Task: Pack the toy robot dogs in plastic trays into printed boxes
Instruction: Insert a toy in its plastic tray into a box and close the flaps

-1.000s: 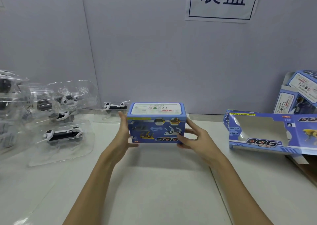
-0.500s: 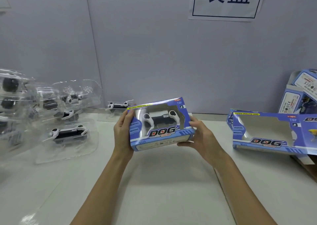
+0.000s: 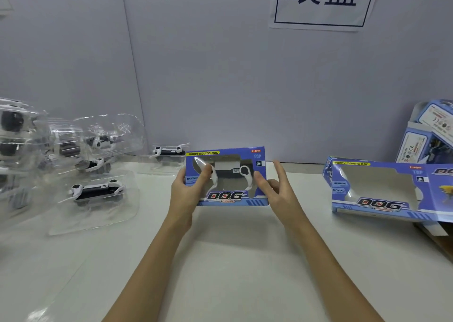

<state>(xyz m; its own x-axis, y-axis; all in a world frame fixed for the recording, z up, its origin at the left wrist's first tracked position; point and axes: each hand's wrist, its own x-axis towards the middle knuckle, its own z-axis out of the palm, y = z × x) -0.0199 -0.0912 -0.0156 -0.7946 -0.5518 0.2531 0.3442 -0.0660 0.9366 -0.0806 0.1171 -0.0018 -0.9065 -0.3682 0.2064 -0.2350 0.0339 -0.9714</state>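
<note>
Held box: blue printed cardboard box (image 3: 226, 177) with a cut-out window and "DOG" lettering, raised above the white table (image 3: 232, 260) with its window face toward the camera, roughly centred between the two forearms.
Toy inside: white-and-black toy robot dog (image 3: 226, 172) visible through the window, lying lengthwise; its plastic tray too hard to make out behind the window.
Left hand: left hand (image 3: 185, 191) gripping the box's left end, thumb laid across the window over the dog's white leg, fingers hidden behind the box.
Right hand: right hand (image 3: 277, 189) at the box's right end, thumb on the front face by the window's edge, forefinger straight and lifted clear; remaining fingers blurred, grip on the rear not readable.
Empty box: second blue printed window box (image 3: 382, 189) lying on the table to the right, well apart from the held one, nothing showing in its window, side flap spread toward the frame edge.
Far right: more blue printed boxes (image 3: 429, 135) stacked against the grey wall panel (image 3: 220, 76), partly cut off by the frame.
Left side: clear plastic trays (image 3: 98, 189) holding further white-and-black dogs, clustered and overlapping; nearest tray flat on the table, well left of the left forearm.
Behind the box: single dog in a clear tray (image 3: 169, 152) by the wall, just beyond the held box's upper left corner.
Wall: white paper sign (image 3: 321, 2) with dark blue characters, top cropped.
</note>
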